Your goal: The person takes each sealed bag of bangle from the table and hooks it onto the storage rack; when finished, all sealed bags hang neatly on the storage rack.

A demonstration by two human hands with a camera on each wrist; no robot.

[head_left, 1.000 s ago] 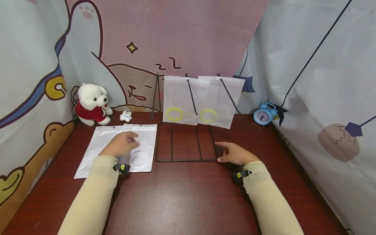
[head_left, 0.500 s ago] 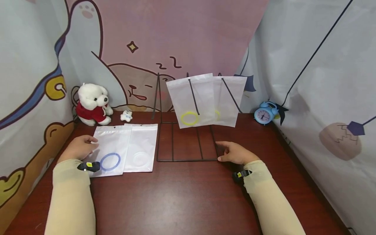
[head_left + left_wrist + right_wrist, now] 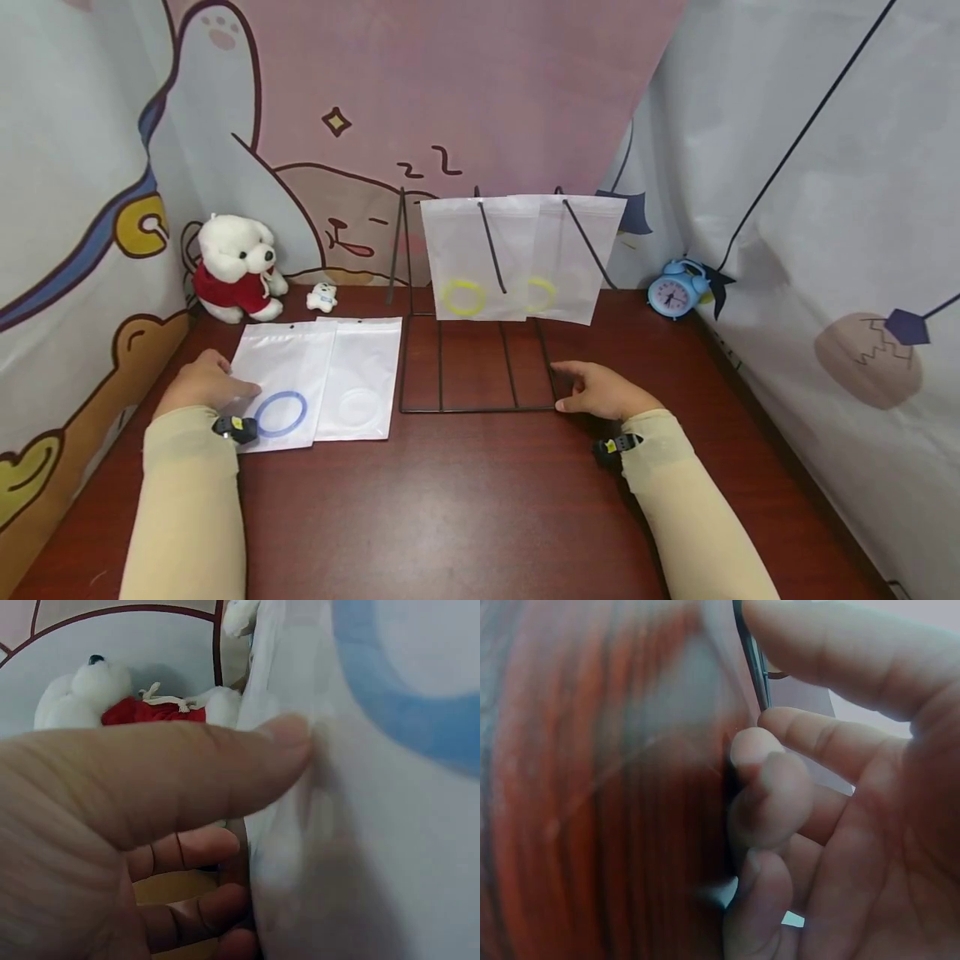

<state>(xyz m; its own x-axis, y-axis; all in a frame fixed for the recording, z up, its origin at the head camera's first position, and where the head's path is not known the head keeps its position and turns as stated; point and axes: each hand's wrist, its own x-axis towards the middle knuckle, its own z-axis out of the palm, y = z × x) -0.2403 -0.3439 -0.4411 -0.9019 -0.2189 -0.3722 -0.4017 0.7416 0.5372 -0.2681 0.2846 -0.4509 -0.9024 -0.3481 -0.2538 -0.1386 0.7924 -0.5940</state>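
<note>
My left hand [image 3: 202,385] is at the left edge of a white zip bag [image 3: 288,358] that lies on the table and shows a blue ring. In the left wrist view the thumb [image 3: 225,772] touches the bag's face, while the other fingertips are beside its edge. A second white bag [image 3: 363,358] with a pale ring lies partly under the first. My right hand [image 3: 603,392] touches the right front corner of a black wire rack [image 3: 480,410] with thumb and index finger; its other fingers are bent. Two white bags, the left one [image 3: 457,242] with a yellow ring, hang on the rack's hooks.
A white plush bear [image 3: 236,267] in red and a small white figurine [image 3: 322,297] stand behind the flat bags. At the back right is a blue alarm clock [image 3: 675,289]. The rack's left hook [image 3: 395,250] bears no bag. Printed cloth walls enclose the table [image 3: 450,508].
My left hand has moved from above the flat bags to the blue-ring bag's left edge, uncovering the ring. The hanging bags have swung sideways. The right hand stays at the rack's corner.
</note>
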